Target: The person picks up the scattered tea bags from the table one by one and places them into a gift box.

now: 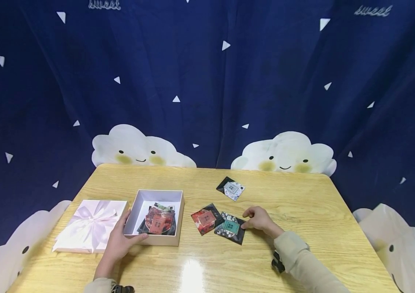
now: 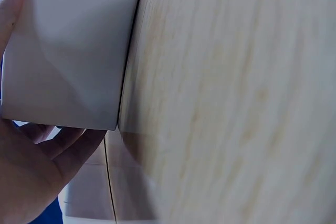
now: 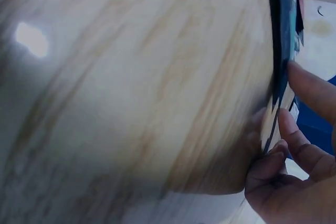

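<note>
My left hand (image 1: 119, 240) grips an open pale box (image 1: 179, 219) at its front left corner, the thumb along the front wall and the fingers at the left side. Several tea-bag-like packets lie inside, a red-labelled packet (image 1: 158, 224) on top. In the left wrist view, the fingers curl around the end of the box (image 2: 68, 56). My right hand (image 1: 260, 219) pinches the right edge of a flat black packet with a green label (image 1: 231, 227). In the right wrist view, that packet (image 3: 282, 40) is seen nearly edge-on beside the fingertips.
A red-labelled packet (image 1: 206, 219) lies between the box and the green-labelled one, touching or nearly touching the latter. Farther back lies a black and white packet (image 1: 231, 188). Left of the box sits a white lid with a ribbon bow (image 1: 92, 224). A dark blue curtain (image 1: 207, 81) hangs behind the table.
</note>
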A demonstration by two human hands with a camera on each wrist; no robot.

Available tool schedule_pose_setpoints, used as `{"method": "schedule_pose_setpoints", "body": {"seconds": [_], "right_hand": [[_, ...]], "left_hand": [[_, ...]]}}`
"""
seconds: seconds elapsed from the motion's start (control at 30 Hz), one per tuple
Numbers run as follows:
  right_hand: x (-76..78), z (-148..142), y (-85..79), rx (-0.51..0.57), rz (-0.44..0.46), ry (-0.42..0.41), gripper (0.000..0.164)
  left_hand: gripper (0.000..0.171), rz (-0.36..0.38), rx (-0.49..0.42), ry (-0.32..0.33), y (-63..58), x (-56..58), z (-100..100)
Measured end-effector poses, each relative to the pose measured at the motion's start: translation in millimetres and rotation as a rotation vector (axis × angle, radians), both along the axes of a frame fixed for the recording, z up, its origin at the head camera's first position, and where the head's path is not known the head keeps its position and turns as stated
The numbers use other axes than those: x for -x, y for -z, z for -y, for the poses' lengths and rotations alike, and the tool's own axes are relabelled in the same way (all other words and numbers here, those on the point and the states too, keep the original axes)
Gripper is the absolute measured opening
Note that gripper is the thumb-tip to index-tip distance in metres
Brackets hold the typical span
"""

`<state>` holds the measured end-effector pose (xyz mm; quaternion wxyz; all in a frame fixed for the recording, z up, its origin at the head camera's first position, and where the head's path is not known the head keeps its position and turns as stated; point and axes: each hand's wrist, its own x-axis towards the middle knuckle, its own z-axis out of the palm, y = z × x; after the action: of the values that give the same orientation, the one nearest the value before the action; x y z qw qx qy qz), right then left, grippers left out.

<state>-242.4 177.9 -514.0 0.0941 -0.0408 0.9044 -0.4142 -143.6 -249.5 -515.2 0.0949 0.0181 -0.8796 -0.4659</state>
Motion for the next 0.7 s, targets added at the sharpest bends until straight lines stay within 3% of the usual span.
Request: {"method": "schedule_pose_setpoints", "body": {"seconds": [0.27, 0.7], "right_hand": [[-2.1, 5.2, -2.9, -0.107, -0.052, -0.004, 0.024], [-5.1, 7.6, -1.1, -0.168, -0.071, 0.015, 0.018]], "left_hand": [[0.098, 0.017, -0.010, -0.004, -1.6, 1.0, -0.4], [0.098, -0.002, -0.015, -0.010, -3.9, -2.2, -2.5]]}}
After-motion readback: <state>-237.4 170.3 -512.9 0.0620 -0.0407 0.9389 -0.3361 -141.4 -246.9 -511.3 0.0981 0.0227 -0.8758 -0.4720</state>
